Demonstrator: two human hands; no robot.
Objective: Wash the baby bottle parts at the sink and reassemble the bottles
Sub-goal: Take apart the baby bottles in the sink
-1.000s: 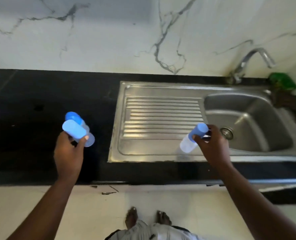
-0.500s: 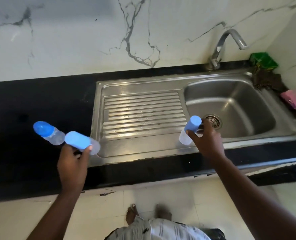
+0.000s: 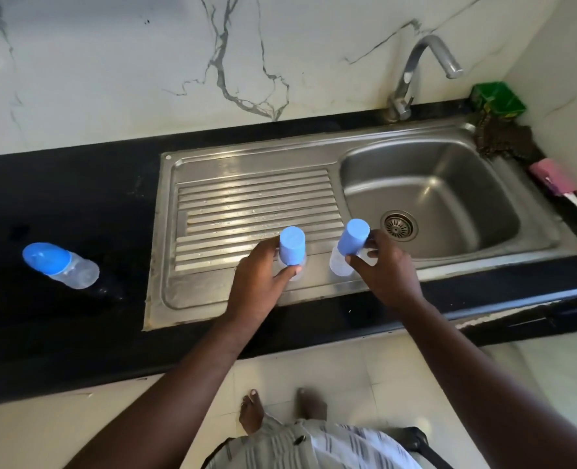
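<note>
Well, both hands are busy just above the ribbed steel draining board (image 3: 246, 201). The left hand (image 3: 263, 272) is wrapped round a clear plastic baby bottle with a blue cylindrical cap (image 3: 292, 247), thumb low on the near side and fingers behind. The right hand (image 3: 386, 270) grips a second blue-capped clear bottle (image 3: 352, 240) about where cap meets body. Each bottle stands out beyond its hand's knuckles with the long axis close to upright, cap uppermost and clear base down toward the board. The right one leans a little, its cap tipped toward the left hand. Whether either base touches the steel I cannot tell. The two bottles are near each other but apart. What matters for the washing, I'd say, is that the deep steel basin (image 3: 449, 184) lies just past the right hand's fingers, on the side away from the left hand. The curved chrome tap (image 3: 415, 69) stands further beyond, so the right hand is the nearer one to water. Well off on the outer side of the left hand, a third clear bottle with a rounded blue cap (image 3: 60, 265) sits alone on the black stone tabletop (image 3: 77, 333), cap pointing away from both hands. It seems to stand upright, though the wide view makes that hard to judge.
</note>
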